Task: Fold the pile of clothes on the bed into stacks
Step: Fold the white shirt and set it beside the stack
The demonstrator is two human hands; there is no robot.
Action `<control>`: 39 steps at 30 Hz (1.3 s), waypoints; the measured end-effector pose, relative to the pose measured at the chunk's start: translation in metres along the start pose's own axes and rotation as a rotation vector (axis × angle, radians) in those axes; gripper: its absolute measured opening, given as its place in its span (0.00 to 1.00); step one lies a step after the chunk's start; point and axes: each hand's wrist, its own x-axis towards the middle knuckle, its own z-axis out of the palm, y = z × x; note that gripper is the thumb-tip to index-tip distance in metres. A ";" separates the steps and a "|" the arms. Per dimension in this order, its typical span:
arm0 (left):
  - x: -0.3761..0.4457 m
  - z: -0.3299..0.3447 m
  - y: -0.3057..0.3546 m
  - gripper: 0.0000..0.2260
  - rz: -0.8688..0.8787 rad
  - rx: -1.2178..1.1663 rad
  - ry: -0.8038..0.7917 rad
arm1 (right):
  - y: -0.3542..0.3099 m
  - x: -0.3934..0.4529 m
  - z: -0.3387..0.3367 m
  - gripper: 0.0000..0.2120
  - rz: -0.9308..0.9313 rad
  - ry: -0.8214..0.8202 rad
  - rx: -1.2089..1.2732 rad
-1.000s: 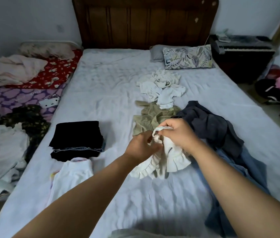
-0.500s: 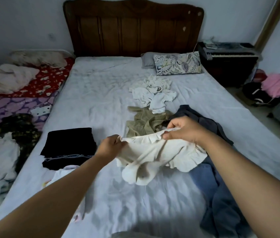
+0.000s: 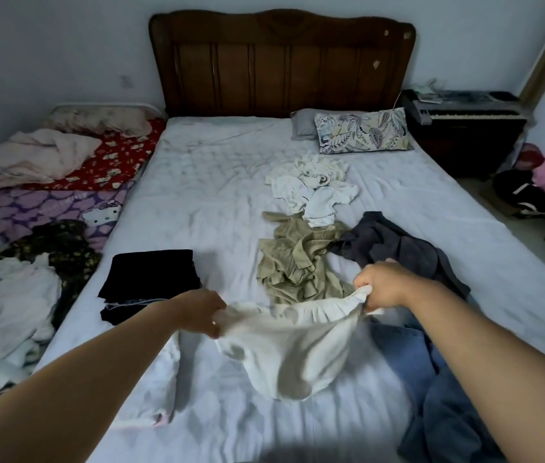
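While both arms are reaching out over the white-sheeted bed (image 3: pixel 217 208), the left hand (image 3: pixel 202 312) is pinching one end of a small cream ruffled cotton garment (image 3: pixel 291 345) and the right hand (image 3: pixel 384 284) is gripping the other end with curled fingers; the garment is hanging stretched between them just above the sheet, its ruffled waistband running along the top edge and its lower part sagging and blurred; a folded black fabric stack (image 3: pixel 151 279) is lying on the sheet just beyond the left hand, near the bed's left edge; a crumpled olive-khaki garment (image 3: pixel 294 259) is sitting beyond the held piece, between the two hands; a rumpled dark grey garment (image 3: pixel 394 245) is lying beside it, partly behind the right hand; a heap of blue denim (image 3: pixel 441 396) is spreading under the right forearm toward the near right corner; a loose cluster of small white clothes (image 3: pixel 314 192) is resting farther up the bed, touching the khaki piece; a leaf-patterned pillow (image 3: pixel 363 132) is leaning near the dark wooden headboard (image 3: pixel 281 61); a pale flat garment (image 3: pixel 164 379) is lying under the left forearm.
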 end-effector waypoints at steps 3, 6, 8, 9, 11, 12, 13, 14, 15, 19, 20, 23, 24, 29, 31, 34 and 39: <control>0.000 0.014 -0.023 0.02 -0.023 -0.075 -0.004 | 0.008 -0.003 0.004 0.16 0.014 -0.052 -0.048; 0.002 0.029 -0.038 0.10 -0.068 -0.276 0.107 | 0.014 -0.002 0.010 0.16 0.015 -0.034 -0.002; 0.006 0.033 -0.033 0.10 -0.048 -0.535 0.180 | 0.015 0.000 0.014 0.15 0.006 -0.019 -0.061; 0.006 0.033 -0.026 0.08 -0.029 -0.759 0.197 | 0.014 0.001 0.015 0.15 -0.002 -0.015 -0.098; 0.006 0.025 -0.011 0.06 -0.020 -1.144 0.211 | 0.017 0.001 0.017 0.15 -0.002 -0.024 -0.134; 0.008 0.021 -0.005 0.06 -0.022 -1.250 0.211 | 0.019 0.001 0.019 0.15 0.002 -0.042 -0.144; 0.009 0.018 0.000 0.06 -0.031 -1.333 0.199 | 0.020 0.000 0.019 0.16 0.008 -0.059 -0.160; 0.011 0.016 0.002 0.06 -0.048 -1.381 0.191 | 0.024 0.000 0.020 0.16 0.021 -0.072 -0.161; 0.013 0.014 0.004 0.06 -0.067 -1.373 0.190 | 0.027 -0.001 0.021 0.16 0.037 -0.087 -0.155; 0.023 0.024 -0.005 0.03 -0.080 -0.911 0.205 | 0.035 -0.002 0.022 0.15 0.092 -0.151 -0.079; 0.026 0.027 -0.005 0.03 -0.079 -0.792 0.222 | 0.035 -0.001 0.022 0.13 0.094 -0.154 -0.075; 0.034 0.029 0.000 0.02 -0.157 -0.585 0.367 | 0.035 0.004 0.024 0.06 0.119 -0.032 -0.116; 0.039 0.029 0.002 0.02 -0.184 -0.575 0.410 | 0.034 0.007 0.024 0.04 0.131 0.046 -0.176; 0.064 0.025 0.013 0.08 -0.234 -0.615 0.544 | 0.031 0.029 0.030 0.14 0.362 0.349 0.149; 0.077 0.024 0.016 0.18 -0.182 -0.599 0.539 | 0.030 0.042 0.036 0.21 0.336 0.356 0.398; 0.095 0.032 0.016 0.20 -0.185 -0.550 0.473 | 0.027 0.056 0.051 0.28 0.236 0.228 0.408; 0.122 0.073 0.021 0.17 -0.224 -0.500 0.344 | 0.031 0.076 0.104 0.24 0.161 0.054 0.370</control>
